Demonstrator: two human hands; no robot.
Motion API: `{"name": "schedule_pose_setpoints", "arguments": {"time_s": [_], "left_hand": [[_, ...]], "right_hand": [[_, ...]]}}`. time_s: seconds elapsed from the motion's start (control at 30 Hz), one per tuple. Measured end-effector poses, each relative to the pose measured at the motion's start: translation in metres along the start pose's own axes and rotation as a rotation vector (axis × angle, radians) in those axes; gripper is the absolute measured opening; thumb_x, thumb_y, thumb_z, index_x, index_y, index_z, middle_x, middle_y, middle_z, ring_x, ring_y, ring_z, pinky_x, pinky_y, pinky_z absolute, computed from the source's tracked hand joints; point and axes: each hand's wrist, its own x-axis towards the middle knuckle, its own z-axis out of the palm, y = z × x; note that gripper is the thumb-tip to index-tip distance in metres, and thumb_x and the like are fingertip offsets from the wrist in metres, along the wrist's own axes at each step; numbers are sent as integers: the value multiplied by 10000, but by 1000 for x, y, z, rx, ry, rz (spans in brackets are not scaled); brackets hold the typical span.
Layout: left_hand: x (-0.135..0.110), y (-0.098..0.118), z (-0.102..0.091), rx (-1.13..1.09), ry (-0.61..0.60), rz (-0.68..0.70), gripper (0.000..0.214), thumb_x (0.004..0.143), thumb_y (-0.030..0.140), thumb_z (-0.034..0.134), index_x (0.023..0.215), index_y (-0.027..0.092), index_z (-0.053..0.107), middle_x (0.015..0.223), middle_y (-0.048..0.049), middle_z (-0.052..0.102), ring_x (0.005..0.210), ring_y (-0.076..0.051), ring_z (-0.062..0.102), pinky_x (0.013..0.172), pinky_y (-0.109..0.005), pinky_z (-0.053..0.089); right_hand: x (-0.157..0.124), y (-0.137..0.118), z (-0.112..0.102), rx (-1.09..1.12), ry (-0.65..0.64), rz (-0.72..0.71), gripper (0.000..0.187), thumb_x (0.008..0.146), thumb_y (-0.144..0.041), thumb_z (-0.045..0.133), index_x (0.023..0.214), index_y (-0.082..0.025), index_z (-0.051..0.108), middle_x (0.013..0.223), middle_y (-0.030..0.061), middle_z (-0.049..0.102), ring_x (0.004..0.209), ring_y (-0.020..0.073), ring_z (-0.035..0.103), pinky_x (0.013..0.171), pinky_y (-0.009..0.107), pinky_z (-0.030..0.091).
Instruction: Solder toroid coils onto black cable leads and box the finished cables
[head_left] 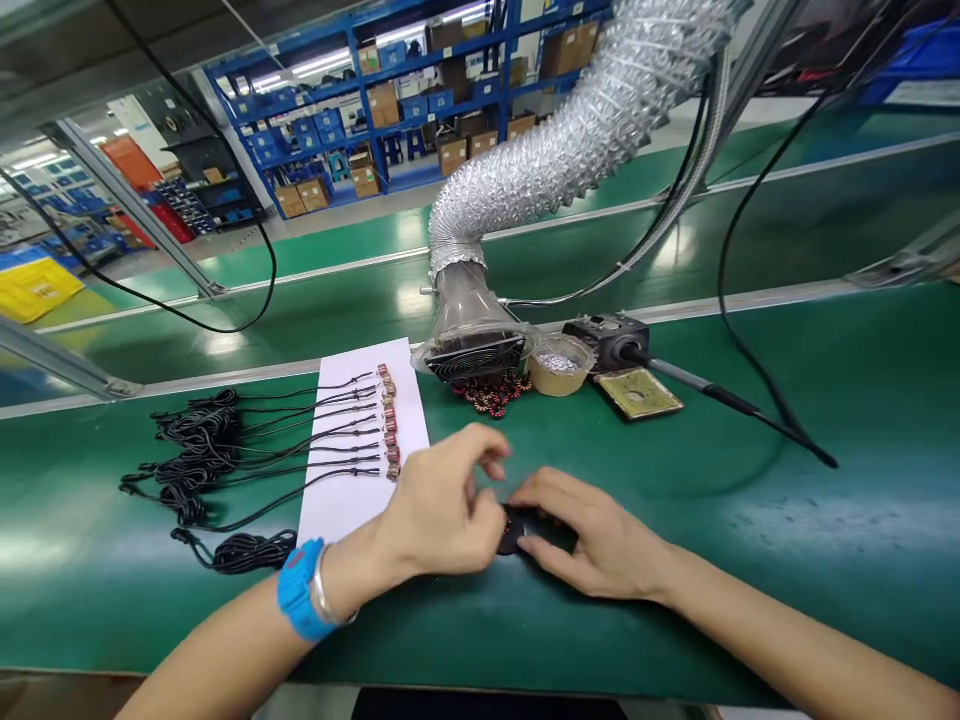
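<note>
A matte blue band (pixel 304 592) and a smooth silvery bangle (pixel 322 592) circle the left wrist, above the glossy green bench top (pixel 420 640). The left hand (pixel 448 505) is loosely curled, index finger hooked over the thumb; whether anything is pinched there cannot be told. The right hand (pixel 600 530) has thumb and fingertips set about the edge of a small, dark, rounded part (pixel 510 537), gripping it against the bench just beside the left hand; its details are mostly hidden. To the left, rubbery black cables (pixel 199 440) lie in bundled loops, their straight ends reaching over a flat white paper sheet (pixel 337 520) toward a column of small reddish and coppery wound coils (pixel 390 425). Beyond, a pile of red-and-black ring coils (pixel 491 395) sits under a translucent funnel hood (pixel 465 300) with a black grille, near a tan tape roll (pixel 555 382) with crinkled silvery stuff inside, a square yellowish sponge (pixel 637 392) and a slender soldering iron (pixel 705 387) in its blocky holder (pixel 611 338). Ribbed foil ducting (pixel 540 165) rises from the hood; farthest stand blue metal shelves (pixel 345 75) with cardboard boxes (pixel 382 103).
</note>
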Motion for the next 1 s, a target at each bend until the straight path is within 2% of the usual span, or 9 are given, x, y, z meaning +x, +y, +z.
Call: {"name": "schedule_pose_setpoints", "arguments": {"time_s": [0.07, 0.17, 0.4, 0.53, 0.6, 0.7, 0.8, 0.9, 1.0], "left_hand": [[-25, -21, 5, -20, -117, -146, 570, 655, 100, 564, 1215, 155, 477, 1047, -86, 674, 784, -187, 642, 712, -320, 560], [-40, -36, 24, -2, -211, -157, 768, 631, 209, 670, 1338, 116, 385, 1227, -174, 587, 985, -275, 614, 863, -417, 536], [-38, -42, 48, 79, -203, -168, 527, 763, 210, 602, 1256, 103, 449, 1104, -178, 638, 1029, -323, 610, 881, -465, 504], [-35, -39, 36, 27, -215, -243, 516, 741, 200, 664, 1219, 159, 476, 1119, -139, 653, 986, -289, 622, 844, -409, 502], [-32, -35, 24, -47, -219, -299, 361, 782, 212, 640, 1127, 188, 534, 1048, -91, 675, 896, -239, 631, 780, -348, 499], [-28, -33, 2, -247, -242, -397, 105, 889, 245, 519, 962, 193, 575, 822, -25, 665, 720, -159, 612, 652, -259, 470], [-29, -35, -15, -373, -194, -418, 125, 931, 265, 472, 939, 182, 564, 771, -9, 646, 695, -132, 589, 637, -228, 445], [-35, -40, -21, -333, -110, -388, 122, 923, 275, 506, 949, 183, 583, 772, -5, 623, 667, -121, 548, 598, -215, 416], [-45, -44, -19, -188, -34, -313, 141, 900, 287, 562, 978, 199, 640, 798, -16, 631, 647, -125, 540, 572, -218, 410]], "right_hand": [[7, -7, 5, 24, -78, 66, 262, 854, -238, 587, 1106, -164, 581, 911, 80, 596, 770, 190, 587, 687, 313, 503], [13, -9, 10, -15, -141, 130, 210, 883, -260, 562, 1061, -160, 613, 876, 76, 578, 708, 179, 572, 648, 308, 492], [18, 1, 12, 11, -179, 107, 95, 844, -252, 551, 816, -169, 588, 744, 46, 559, 597, 155, 516, 553, 277, 434], [31, -3, 0, 183, -190, 257, 115, 692, -176, 604, 689, -194, 491, 641, -18, 518, 505, 102, 475, 482, 221, 384], [40, -7, -7, 195, -182, 275, 156, 650, -147, 595, 664, -199, 449, 625, -33, 510, 487, 90, 462, 469, 212, 370], [55, -13, -16, 218, -148, 295, 203, 642, -142, 595, 654, -203, 402, 670, -30, 538, 490, 78, 460, 462, 207, 366], [67, -19, -16, 363, -149, 337, 218, 651, -134, 616, 749, -205, 434, 697, -42, 547, 513, 77, 478, 465, 196, 379], [72, -22, -7, 609, -189, 384, 308, 653, -113, 644, 917, -196, 507, 741, -45, 561, 563, 77, 489, 492, 186, 399], [69, -18, 6, 799, -225, 431, 284, 668, -185, 744, 890, -170, 568, 715, -39, 578, 577, 77, 520, 530, 195, 434]]}}
